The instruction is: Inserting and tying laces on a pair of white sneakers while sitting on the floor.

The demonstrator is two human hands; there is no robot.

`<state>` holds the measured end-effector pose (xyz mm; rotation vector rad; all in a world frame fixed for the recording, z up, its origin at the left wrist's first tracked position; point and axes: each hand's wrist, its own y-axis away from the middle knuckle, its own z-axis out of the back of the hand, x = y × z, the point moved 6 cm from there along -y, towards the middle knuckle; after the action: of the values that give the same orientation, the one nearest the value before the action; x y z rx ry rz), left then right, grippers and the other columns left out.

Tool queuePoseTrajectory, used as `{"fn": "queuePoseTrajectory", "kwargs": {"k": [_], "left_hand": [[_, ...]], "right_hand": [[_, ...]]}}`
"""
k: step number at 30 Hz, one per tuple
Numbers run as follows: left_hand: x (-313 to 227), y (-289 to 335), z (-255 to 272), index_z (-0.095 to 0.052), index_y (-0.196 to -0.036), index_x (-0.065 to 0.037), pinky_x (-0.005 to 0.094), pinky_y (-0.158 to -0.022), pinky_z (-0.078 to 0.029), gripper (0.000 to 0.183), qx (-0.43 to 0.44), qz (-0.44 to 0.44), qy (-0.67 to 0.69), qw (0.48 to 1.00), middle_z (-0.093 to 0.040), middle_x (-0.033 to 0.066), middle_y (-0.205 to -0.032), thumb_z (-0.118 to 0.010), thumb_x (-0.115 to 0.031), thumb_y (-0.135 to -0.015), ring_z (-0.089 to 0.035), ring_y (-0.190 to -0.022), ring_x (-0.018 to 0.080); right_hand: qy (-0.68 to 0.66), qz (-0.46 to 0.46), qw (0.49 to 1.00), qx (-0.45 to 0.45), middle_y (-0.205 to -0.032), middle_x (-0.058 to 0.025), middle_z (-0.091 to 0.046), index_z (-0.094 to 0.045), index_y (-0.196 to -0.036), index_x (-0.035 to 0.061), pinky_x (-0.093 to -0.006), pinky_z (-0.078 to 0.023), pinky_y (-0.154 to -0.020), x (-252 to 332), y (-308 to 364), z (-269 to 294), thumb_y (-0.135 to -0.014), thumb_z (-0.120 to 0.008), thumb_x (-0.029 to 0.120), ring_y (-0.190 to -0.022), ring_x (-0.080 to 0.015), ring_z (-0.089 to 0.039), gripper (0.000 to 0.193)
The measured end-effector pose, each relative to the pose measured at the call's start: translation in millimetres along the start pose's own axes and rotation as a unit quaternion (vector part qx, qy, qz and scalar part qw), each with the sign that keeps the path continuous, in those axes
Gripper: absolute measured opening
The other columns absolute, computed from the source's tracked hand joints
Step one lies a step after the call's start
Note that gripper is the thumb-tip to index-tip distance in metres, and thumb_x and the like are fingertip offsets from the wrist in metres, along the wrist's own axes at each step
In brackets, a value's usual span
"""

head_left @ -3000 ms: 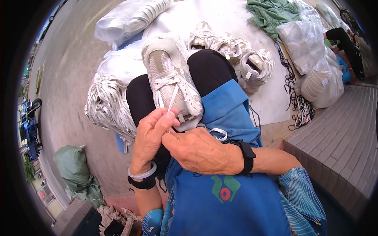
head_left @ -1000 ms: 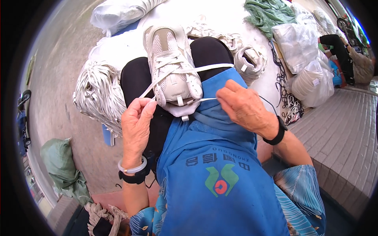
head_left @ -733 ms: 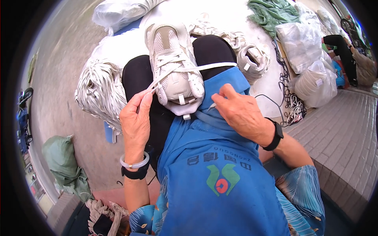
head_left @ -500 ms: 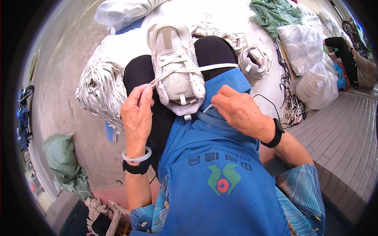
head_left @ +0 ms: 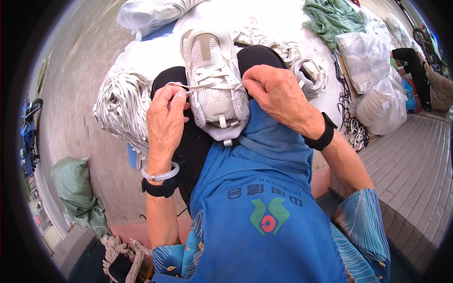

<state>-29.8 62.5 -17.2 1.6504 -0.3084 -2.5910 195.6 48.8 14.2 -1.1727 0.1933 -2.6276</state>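
A white and beige sneaker (head_left: 218, 106) rests on my lap between my knees, toe pointing away from me. White shoelace (head_left: 210, 74) criss-crosses over its tongue. Left of the shoe, my left hand (head_left: 167, 113) pinches one end of the lace between thumb and fingers. On the other side, my right hand (head_left: 278, 92) is closed on the lace close to the shoe's eyelets; its fingertips are partly hidden behind the hand. A blue apron (head_left: 264, 188) covers my lap below the shoe.
A thick bundle of white laces (head_left: 123, 106) hangs by my left knee. Beyond my right knee lie more white shoes (head_left: 309, 75). Clear plastic bags (head_left: 363, 59), dark cords (head_left: 343, 94) and a green cloth (head_left: 330, 19) are at the right. A green sack (head_left: 75, 188) sits at the lower left.
My right hand has moved up and toward the shoe, shifting its grip to the lace beside the eyelets. My left hand has risen slightly. The long lace stretch across the right knee is gone.
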Motion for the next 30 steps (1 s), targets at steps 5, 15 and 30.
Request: {"fn": "queuePoseTrajectory", "kwargs": {"k": [5, 15, 30], "left_hand": [[-0.3, -8.1, -0.6, -0.062, -0.102, -0.004, 0.0216, -0.058, -0.051, 0.029, 0.021, 0.014, 0.017, 1.0, -0.061, 0.0021, -0.093, -0.055, -0.03, -0.096, -0.06, -0.078, 0.0094], [-6.4, -15.9, -3.3, -0.063, -0.098, -0.004, 0.0212, -0.059, -0.051, 0.023, 0.037, -0.011, -0.013, 0.999, -0.061, 0.0, -0.093, -0.058, -0.026, -0.094, -0.06, -0.078, 0.0085], [11.2, -12.8, -2.7, -0.064, -0.098, -0.003, 0.0222, -0.06, -0.053, 0.021, 0.013, 0.007, 0.127, 0.992, -0.063, 0.0018, -0.087, -0.063, -0.022, -0.092, -0.06, -0.078, 0.0085]], "right_hand": [[0.007, 0.009, 1.0, 0.022, -0.08, -0.0161, -0.063, -0.062, -0.083, 0.0019, -0.0433, -0.049, -0.066, -1.2, 9.7, -2.8, -0.084, -0.059, 0.013, -0.073, -0.0361, -0.062, 0.012], [-0.009, -0.001, 1.0, -0.025, -0.074, -0.0177, -0.062, -0.061, -0.08, 0.0013, -0.0422, -0.049, -0.065, -8.8, -17.4, 0.7, -0.084, -0.058, 0.014, -0.071, -0.0365, -0.062, 0.014], [-0.058, -0.064, 0.995, 0.05, -0.071, -0.019, -0.062, -0.062, -0.081, 0.0003, -0.0409, -0.049, -0.064, -8.2, -16.7, -4.4, -0.085, -0.058, 0.016, -0.069, -0.0359, -0.062, 0.017]]}}
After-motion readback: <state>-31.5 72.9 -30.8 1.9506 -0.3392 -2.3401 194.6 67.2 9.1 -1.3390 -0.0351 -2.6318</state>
